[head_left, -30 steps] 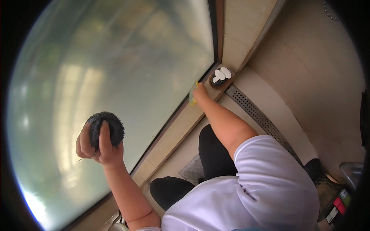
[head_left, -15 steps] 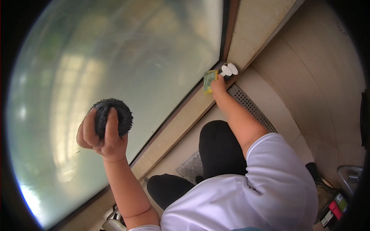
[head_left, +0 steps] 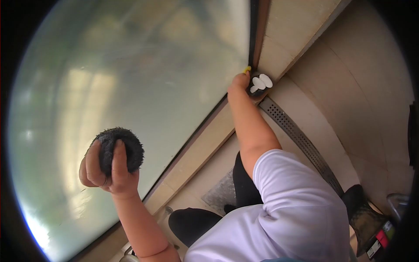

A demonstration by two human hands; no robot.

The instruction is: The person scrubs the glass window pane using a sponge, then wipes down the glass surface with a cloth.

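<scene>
My left hand [head_left: 107,170] is closed round a fuzzy dark grey round pad [head_left: 133,150], with the fingers pressed over it in front of the big glass pane [head_left: 174,78]. Whether the pad touches the glass, I cannot tell. At the far lower corner of the pane, my right hand [head_left: 239,82] is closed on a yellow and green piece [head_left: 247,69]; only a small yellow bit shows past the fingers. Right beside that hand, a dark object with white oval parts [head_left: 262,82] sits on the ledge.
A beige stone ledge [head_left: 209,144] with a dark frame strip runs under the glass. To its right, a perforated drain cover [head_left: 301,139] curves across the tiled floor. At lower right lie a dark bag [head_left: 364,209] and a clear container [head_left: 398,205].
My right hand has moved up and left into the corner with the yellow and green piece, now mostly hidden. My left hand has shifted slightly down and left with the pad.
</scene>
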